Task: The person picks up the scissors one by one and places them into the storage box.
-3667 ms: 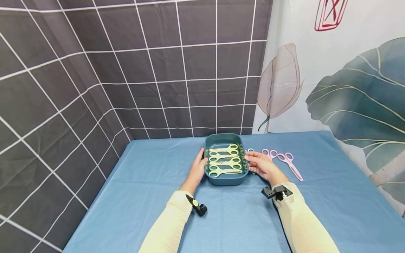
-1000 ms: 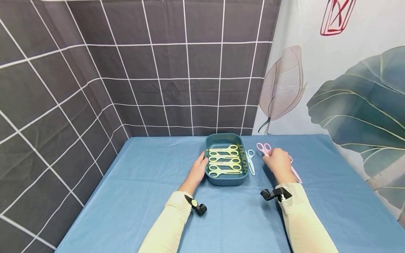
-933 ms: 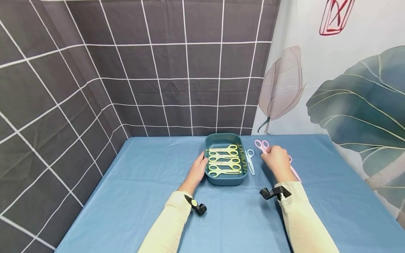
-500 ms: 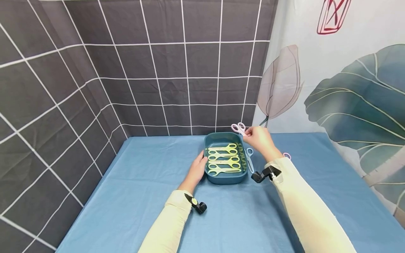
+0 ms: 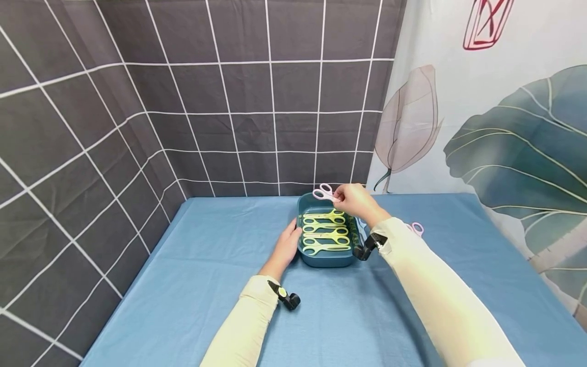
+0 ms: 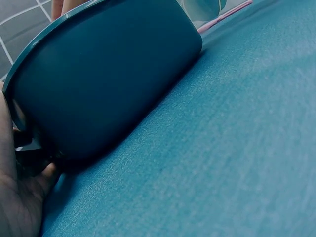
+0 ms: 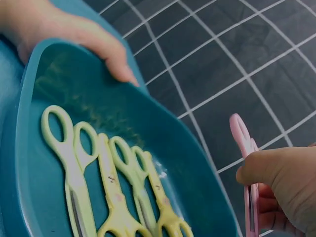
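Observation:
A teal plastic box (image 5: 326,261) holds several yellow and green scissors (image 7: 76,173), laid in a row with their handles facing alternate ways. My left hand (image 5: 285,247) grips the box's left side; in the right wrist view its thumb lies over the rim. With finger and thumb, my right hand (image 5: 359,201) pinches pink scissors (image 5: 323,192) above the back of the box, handle loops pointing left in the head view. The right wrist view shows these pink scissors (image 7: 252,202) upright beside the rim, blades partly hidden by the fingers.
Another pair of pink scissors (image 5: 416,228) lies on the blue tablecloth (image 5: 206,285), mostly behind my right sleeve. Light blue scissors (image 5: 362,230) right of the box are largely covered by the right arm. A dark gridded curtain (image 5: 257,132) hangs behind the table.
My right hand has left the box rim, picked up pink scissors from the table at the right, and carried them up and left over the box. The left hand has stayed on the box.

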`<state>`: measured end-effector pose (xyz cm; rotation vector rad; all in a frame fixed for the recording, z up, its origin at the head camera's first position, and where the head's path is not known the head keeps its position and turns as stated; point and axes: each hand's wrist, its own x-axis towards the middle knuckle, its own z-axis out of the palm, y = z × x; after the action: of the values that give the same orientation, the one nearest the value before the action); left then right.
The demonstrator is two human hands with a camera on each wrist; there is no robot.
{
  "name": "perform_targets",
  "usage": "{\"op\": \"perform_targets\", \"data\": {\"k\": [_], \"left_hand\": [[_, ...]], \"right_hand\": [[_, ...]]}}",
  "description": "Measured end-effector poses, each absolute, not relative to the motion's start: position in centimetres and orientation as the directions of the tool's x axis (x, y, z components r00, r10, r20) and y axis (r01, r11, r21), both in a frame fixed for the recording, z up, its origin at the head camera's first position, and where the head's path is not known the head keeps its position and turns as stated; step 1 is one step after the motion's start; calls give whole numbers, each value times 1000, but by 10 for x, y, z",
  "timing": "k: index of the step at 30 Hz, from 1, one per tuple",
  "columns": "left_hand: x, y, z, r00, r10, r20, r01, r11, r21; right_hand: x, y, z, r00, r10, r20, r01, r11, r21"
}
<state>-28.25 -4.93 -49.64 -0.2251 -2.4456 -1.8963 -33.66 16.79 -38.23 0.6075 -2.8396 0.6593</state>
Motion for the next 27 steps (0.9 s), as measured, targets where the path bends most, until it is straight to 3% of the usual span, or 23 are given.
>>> {"op": "perform_targets", "data": {"k": [18, 27], "left_hand": [[-283, -49, -497, -989, 75, 124, 139, 257, 956], [-284, -50, -498, -989, 80, 123, 140, 252, 958]], "right_hand": [[-352, 154, -425, -768, -610, 192, -639, 714, -286], [-350, 149, -430, -767, -627, 135, -638, 724, -261]]}}
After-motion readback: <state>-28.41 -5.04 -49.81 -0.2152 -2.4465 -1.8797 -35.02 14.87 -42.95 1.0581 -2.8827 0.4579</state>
